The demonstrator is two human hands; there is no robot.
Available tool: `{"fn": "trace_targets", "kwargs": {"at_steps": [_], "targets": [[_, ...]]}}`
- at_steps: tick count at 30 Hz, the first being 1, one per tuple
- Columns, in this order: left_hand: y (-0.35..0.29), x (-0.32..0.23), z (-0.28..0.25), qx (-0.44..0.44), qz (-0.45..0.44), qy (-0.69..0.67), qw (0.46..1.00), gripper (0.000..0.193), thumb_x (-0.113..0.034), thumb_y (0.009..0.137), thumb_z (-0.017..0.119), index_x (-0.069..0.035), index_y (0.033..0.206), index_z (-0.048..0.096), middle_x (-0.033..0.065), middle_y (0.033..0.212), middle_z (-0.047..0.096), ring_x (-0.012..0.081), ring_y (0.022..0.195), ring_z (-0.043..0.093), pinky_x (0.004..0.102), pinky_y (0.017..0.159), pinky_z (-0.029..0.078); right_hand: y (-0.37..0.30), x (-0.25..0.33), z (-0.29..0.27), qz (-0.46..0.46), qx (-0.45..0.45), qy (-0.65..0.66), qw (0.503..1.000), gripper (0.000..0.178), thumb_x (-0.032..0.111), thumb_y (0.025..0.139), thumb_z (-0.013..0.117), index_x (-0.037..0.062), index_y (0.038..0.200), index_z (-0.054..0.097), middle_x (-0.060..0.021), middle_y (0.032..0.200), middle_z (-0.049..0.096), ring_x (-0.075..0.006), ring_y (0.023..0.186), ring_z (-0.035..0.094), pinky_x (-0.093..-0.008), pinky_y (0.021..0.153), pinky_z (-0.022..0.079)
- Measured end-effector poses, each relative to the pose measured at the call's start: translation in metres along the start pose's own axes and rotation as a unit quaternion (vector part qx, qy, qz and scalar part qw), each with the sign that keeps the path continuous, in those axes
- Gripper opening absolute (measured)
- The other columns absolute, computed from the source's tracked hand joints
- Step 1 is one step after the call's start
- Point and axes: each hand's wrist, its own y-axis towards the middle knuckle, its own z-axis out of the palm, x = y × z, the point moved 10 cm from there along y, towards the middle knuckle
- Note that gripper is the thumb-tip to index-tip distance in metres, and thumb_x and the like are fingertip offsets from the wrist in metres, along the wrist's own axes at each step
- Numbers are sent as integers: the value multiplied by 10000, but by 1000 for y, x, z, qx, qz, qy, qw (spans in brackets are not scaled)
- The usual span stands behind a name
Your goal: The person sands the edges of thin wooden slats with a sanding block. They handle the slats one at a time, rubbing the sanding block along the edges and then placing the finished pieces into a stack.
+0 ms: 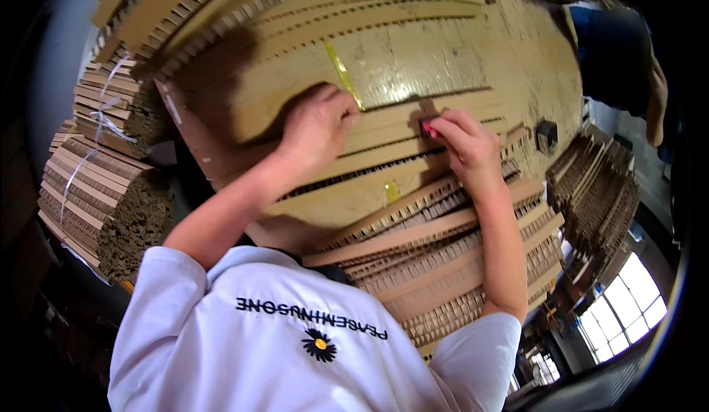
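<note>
Hands of the person work over one flat cardboard strip [395, 124], which lies across the middle of the bench [535, 69]. The left hand [321, 124] is curled near the left part of this strip; its fingertips are hidden, so I cannot tell if it grips anything. The right hand [474, 146] has thumb and fingers closed on a small pink-and-dark piece [428, 128], above or against the strip. For doing this well, I think the left hand should steady the strip, outside the path of the piece, and the right hand should move with light, even pressure, so that the edge does not bend. Beyond the strip, bench surface shows around the yellow tape [342, 76], up to the far strips [384, 21]; there is the better room for moving. Toward the chest, piled strips [436, 264] lie under the right forearm, so the elbow needs care. At right, a small dark block [546, 137] stands near the bench's edge.
</note>
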Motion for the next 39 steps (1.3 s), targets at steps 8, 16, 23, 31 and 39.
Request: {"fn": "trace_targets", "kwargs": {"at_steps": [8,16,23,31,39], "targets": [[2,-84,-70,-122,147,69,979,146,46,818,656,-38,868,548,141,885,525,361,834,539,452,717,468,1,6,-4,-5,-17,-13,1000,264,-21,765,725,117,990,722,-51,958,714,-287,819,711,-394,683,570],[73,-203,-255,-367,274,336,823,62,-5,837,667,-26,832,609,167,818,619,335,750,605,452,703,489,7,9,-8,-21,-29,-16,999,273,-29,771,699,128,993,717,-35,983,710,-273,841,702,-395,688,567],[39,-147,-134,-157,266,165,937,37,-39,938,669,-19,959,646,124,885,603,295,873,629,388,808,526,5,7,-7,-32,-44,-36,998,269,-6,775,649,150,988,704,1,1018,702,-245,825,699,-381,653,574],[-23,-32,5,14,84,95,992,165,-75,870,767,-44,977,645,135,996,591,369,960,607,490,819,520,0,1,-2,-27,-56,-50,997,265,-5,744,677,160,948,712,24,971,698,-212,788,692,-351,616,566],[-18,-14,12,53,6,54,997,108,-75,902,727,-60,934,625,119,968,602,352,951,613,460,809,506,0,1,-7,-15,-57,-30,998,204,7,786,724,135,945,720,26,966,695,-227,825,678,-355,658,566]]}}
